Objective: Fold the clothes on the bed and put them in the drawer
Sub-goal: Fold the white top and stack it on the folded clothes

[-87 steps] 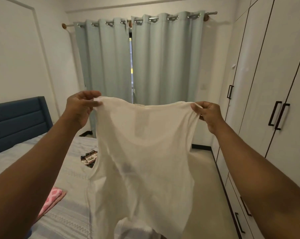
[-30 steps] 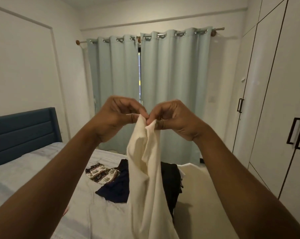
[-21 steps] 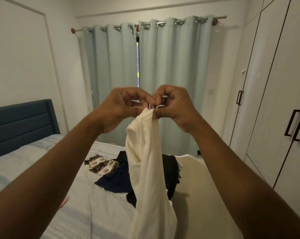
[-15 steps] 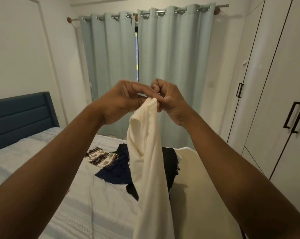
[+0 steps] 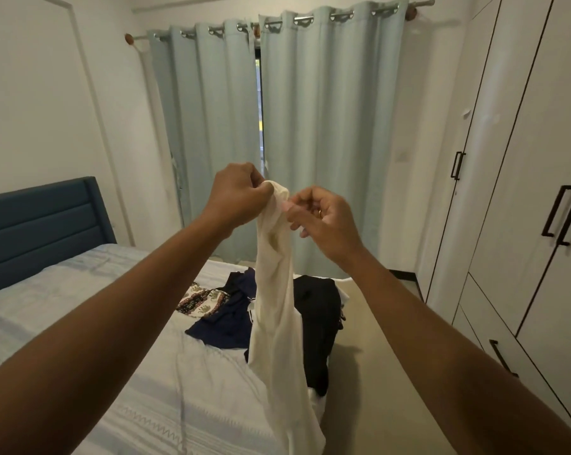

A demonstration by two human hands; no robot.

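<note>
A cream sleeveless garment (image 5: 277,323) hangs doubled lengthwise in front of me, over the corner of the bed (image 5: 80,323). My left hand (image 5: 241,192) grips its bunched top. My right hand (image 5: 323,221) sits just to the right, fingers curled, thumb and forefinger pinching the fabric's edge right below the top. On the bed behind lie a patterned piece (image 5: 202,300), a navy garment (image 5: 225,320) and a black garment (image 5: 317,323). The wardrobe's low drawers (image 5: 494,323) on the right are closed.
A tall white wardrobe (image 5: 524,159) with black handles lines the right wall. Pale blue curtains (image 5: 310,142) hang straight ahead. A blue headboard (image 5: 37,224) stands at the left. Bare floor (image 5: 376,372) runs between bed and wardrobe.
The garment went from spread wide between both hands to doubled, its two top corners brought together. My hands have since drawn slightly apart, with the top now in the left hand.
</note>
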